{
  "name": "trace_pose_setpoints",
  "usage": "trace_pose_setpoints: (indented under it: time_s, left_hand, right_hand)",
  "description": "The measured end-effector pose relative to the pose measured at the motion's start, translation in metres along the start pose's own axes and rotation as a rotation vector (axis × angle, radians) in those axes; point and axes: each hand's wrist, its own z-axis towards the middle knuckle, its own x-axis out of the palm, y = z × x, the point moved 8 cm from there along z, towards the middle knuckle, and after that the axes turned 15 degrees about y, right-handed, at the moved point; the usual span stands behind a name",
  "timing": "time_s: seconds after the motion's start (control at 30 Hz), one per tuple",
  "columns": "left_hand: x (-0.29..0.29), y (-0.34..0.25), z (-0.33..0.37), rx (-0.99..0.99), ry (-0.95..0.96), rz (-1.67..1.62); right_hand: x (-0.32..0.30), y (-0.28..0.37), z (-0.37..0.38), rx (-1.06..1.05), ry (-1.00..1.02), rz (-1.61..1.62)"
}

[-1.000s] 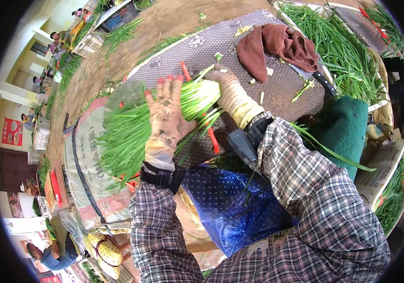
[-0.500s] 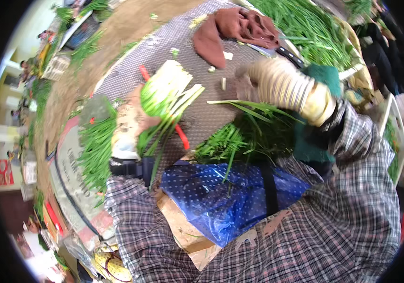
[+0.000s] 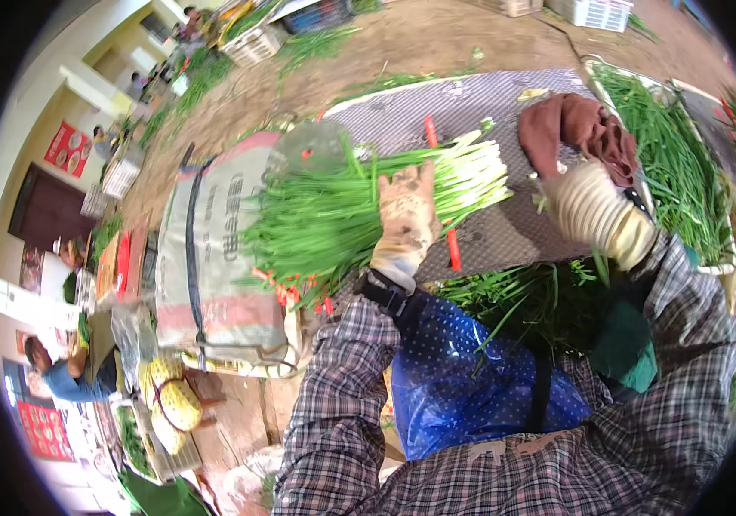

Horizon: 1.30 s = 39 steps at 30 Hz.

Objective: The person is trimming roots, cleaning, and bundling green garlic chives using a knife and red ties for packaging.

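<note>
My left hand point(image 3: 408, 206), in a soiled pale glove, grips a bunch of chives point(image 3: 320, 211) from above. The bunch lies flat, its white stem ends point(image 3: 475, 175) to the right and its green leaves fanned left. Under it, a red strip point(image 3: 454, 249) lies across the textured grey mat point(image 3: 505, 232). My right hand point(image 3: 591, 206), in a striped cream glove, is over the mat's right side, beside a crumpled brown cloth point(image 3: 570, 129). Its fingers are blurred. Part of a dark knife handle point(image 3: 637, 201) shows beside it.
Loose greens point(image 3: 523, 297) lie near my lap, by a blue dotted plastic apron point(image 3: 462, 378). A container of chives point(image 3: 665, 163) stands at right. Left of the mat lies a stuffed grey sack point(image 3: 221, 258) with a dark strap. A person in blue point(image 3: 84, 374) is far left.
The view has swung left. My left hand has laid the bunch down flat, leaves to the left, across the red strip. My right hand has moved nearer the brown cloth.
</note>
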Motion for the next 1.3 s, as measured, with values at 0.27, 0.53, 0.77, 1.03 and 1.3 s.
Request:
trace_pose_setpoints:
  time_s: [0.27,0.53,0.77,1.03,1.3]
  left_hand:
    - [-0.006,-0.004,0.010,0.001,0.025,0.083]
    - [-0.004,-0.004,0.005,0.070,0.037,0.115]
    - [-0.004,-0.002,-0.003,0.117,-0.052,0.022]
    - [-0.012,0.008,0.041,0.060,0.316,0.160]
    - [0.014,0.024,0.056,0.136,0.480,-0.061]
  right_hand:
    - [-0.236,-0.031,-0.067,-0.203,-0.911,0.228]
    - [-0.231,-0.001,-0.009,-0.354,-1.218,1.035]
    - [-0.039,0.033,0.130,-0.240,-0.225,0.936]
    - [-0.006,0.004,0.144,-0.584,-0.264,1.189]
    - [-0.025,-0.026,0.171,-0.303,-0.494,0.354]
